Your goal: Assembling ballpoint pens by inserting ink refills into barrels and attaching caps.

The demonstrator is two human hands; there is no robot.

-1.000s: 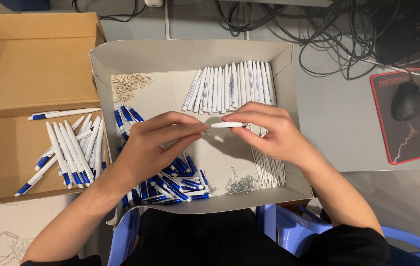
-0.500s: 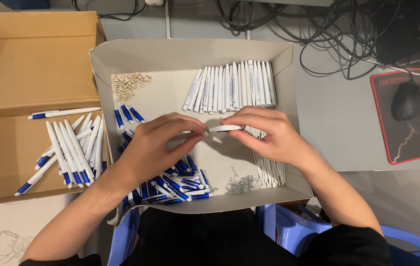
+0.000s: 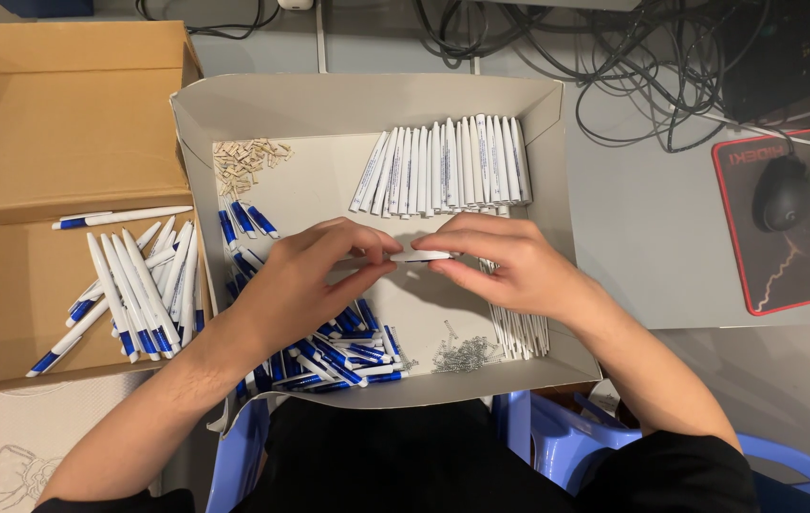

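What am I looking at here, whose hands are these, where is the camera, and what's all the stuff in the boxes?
The camera sits on a person's head and looks down, so both hands are that person's own; there is no machine. The left hand and right hand meet over a shallow grey tray and together pinch a white pen barrel between their fingertips. In the tray lie a row of white barrels, a heap of blue pen parts, a small pile of metal springs and some pale little pieces. To the left, a brown cardboard box holds finished white and blue pens. To the right lie a computer mouse on its pad and cables.
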